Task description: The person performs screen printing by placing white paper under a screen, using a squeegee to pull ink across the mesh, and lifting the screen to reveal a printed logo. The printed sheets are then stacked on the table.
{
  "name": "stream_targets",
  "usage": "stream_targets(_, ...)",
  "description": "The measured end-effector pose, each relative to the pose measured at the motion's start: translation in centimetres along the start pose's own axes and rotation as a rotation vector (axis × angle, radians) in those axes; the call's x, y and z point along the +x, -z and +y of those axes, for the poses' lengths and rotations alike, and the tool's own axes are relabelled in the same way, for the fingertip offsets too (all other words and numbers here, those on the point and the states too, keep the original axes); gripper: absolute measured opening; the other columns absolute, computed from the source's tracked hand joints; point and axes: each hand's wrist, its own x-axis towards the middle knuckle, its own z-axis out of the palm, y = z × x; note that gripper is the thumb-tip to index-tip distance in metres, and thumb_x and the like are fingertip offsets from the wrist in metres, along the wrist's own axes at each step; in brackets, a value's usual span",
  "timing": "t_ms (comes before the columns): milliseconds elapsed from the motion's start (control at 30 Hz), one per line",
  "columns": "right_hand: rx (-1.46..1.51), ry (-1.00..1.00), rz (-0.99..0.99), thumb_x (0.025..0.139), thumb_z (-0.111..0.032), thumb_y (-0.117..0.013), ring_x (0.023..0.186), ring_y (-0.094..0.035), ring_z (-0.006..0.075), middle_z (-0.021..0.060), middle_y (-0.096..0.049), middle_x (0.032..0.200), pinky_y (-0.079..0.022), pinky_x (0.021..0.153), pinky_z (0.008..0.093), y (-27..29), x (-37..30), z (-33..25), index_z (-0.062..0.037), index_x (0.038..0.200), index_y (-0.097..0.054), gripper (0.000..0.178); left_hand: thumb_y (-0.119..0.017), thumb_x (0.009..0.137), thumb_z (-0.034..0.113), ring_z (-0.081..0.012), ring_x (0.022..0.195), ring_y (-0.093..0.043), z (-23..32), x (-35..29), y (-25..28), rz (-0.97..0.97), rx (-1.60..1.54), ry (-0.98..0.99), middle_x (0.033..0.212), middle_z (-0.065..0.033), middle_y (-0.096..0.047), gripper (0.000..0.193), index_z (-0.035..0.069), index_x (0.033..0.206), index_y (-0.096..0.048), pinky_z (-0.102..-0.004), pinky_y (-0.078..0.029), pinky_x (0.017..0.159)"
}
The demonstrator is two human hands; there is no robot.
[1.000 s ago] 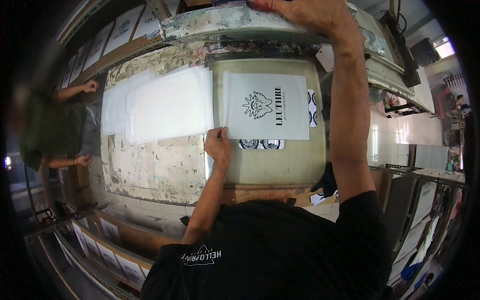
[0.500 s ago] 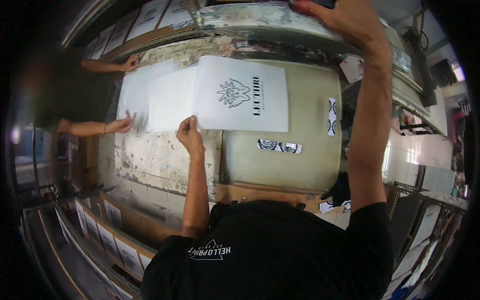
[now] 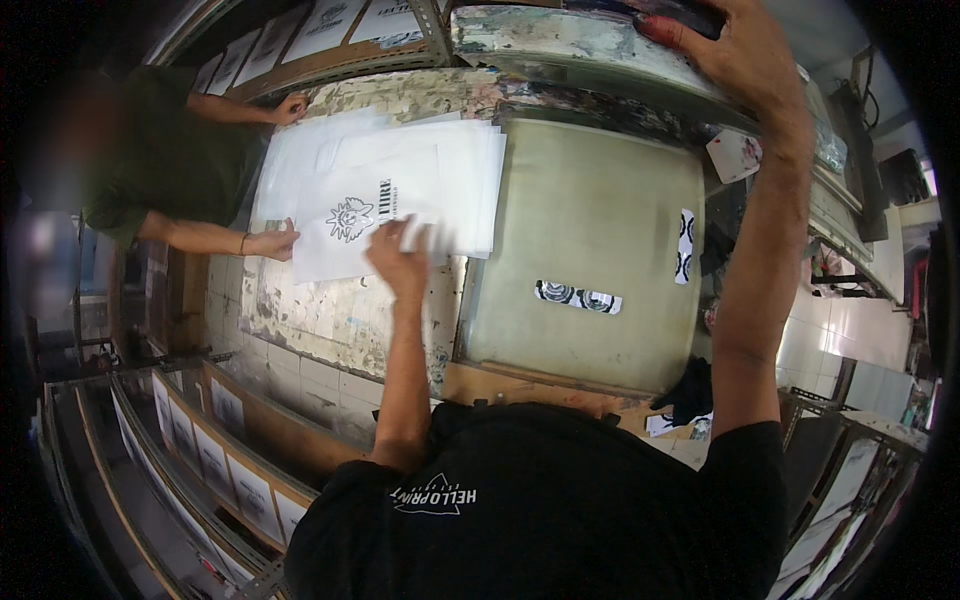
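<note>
A white sheet printed with a black winged emblem and lettering [image 3: 352, 219] lies over a stack of white sheets [image 3: 465, 185] on the paint-stained table. My left hand [image 3: 400, 262] is over the printed sheet's lower right part; its fingers are smeared by motion, so whether they touch the paper is unclear. A co-worker's hand [image 3: 272, 243] is at that sheet's left edge, and their other hand [image 3: 290, 108] is by the stack's far left corner. High at the right, my right hand [image 3: 745, 60], its thumb reddish, grips a paint-stained frame bar [image 3: 585, 40]; its fingertips run out of view.
A smooth beige board [image 3: 600, 220] right of the stack bears two patterned strips, one near its front [image 3: 578, 297] and one at its right edge [image 3: 684, 247]. A black cloth [image 3: 686, 392] hangs at its near right corner. Racks with printed sheets [image 3: 225, 450] stand behind left.
The printed sheet has moved left, off the beige board and onto the stack. The co-worker's near hand has come to its left edge. My right hand keeps its place on the bar.
</note>
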Motion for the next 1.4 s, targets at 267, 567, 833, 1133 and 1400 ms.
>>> stream_targets(267,-0.034,0.056,0.008,0.075,-0.040,-0.082,0.091,-0.069,0.0258,0.0127,-0.076,0.101,-0.052,0.088,0.0366,0.8,-0.1,-0.2,-0.0094,0.108,-0.076,0.045,-0.081,0.075,0.020,-0.0277,0.096,-0.057,2.8,-2.2,-4.6,-0.206,-0.040,0.150,0.100,-0.0062,-0.064,0.016,0.011,0.087,-0.077,-0.0432,-0.044,0.081)
stream_targets(567,-0.100,0.133,0.115,0.072,-0.043,-0.082,0.096,-0.070,0.0307,0.0164,-0.074,0.102,-0.052,0.090,0.0385,0.8,-0.6,-0.5,-0.0066,0.105,-0.077,0.049,-0.081,0.078,0.008,-0.0207,0.083,-0.059,-0.4,-1.8,-5.1,-0.230,-0.206,0.070,0.096,-0.0074,-0.065,0.014,-0.002,0.085,-0.073,-0.0320,-0.048,0.075)
stream_targets(833,-0.087,0.060,0.063,0.072,-0.047,-0.082,0.094,-0.070,0.0285,0.0147,-0.075,0.101,-0.053,0.089,0.0373,0.3,0.0,1.3,-0.0099,0.107,-0.077,0.051,-0.077,0.084,0.017,-0.0246,0.104,-0.062,7.2,3.1,-1.7,-0.598,-0.504,0.085,0.113,-0.0108,-0.066,0.021,0.003,0.099,-0.076,-0.0337,-0.048,0.088)
stream_targets(1133,-0.117,0.100,0.028,0.076,-0.055,-0.078,0.092,-0.069,0.0273,0.0152,-0.075,0.102,-0.054,0.084,0.0363,-0.1,0.4,1.6,-0.0070,0.110,-0.075,0.059,-0.062,0.092,0.045,-0.0418,0.148,-0.021,13.8,-4.1,-9.9,-0.848,-0.180,-0.441,0.160,-0.0082,-0.033,0.050,0.027,0.138,-0.059,-0.0668,-0.011,0.117)
stream_targets(1400,0.012,0.067,-0.056,0.076,-0.056,-0.077,0.094,-0.069,0.0294,0.0159,-0.074,0.102,-0.054,0.085,0.0375,0.3,0.6,1.6,-0.0059,0.112,-0.074,0.061,-0.058,0.092,0.048,-0.0399,0.150,-0.018,19.8,-4.9,-13.9,-0.927,-0.249,-0.650,0.162,-0.0057,-0.027,0.053,0.028,0.141,-0.056,-0.0672,-0.010,0.118)
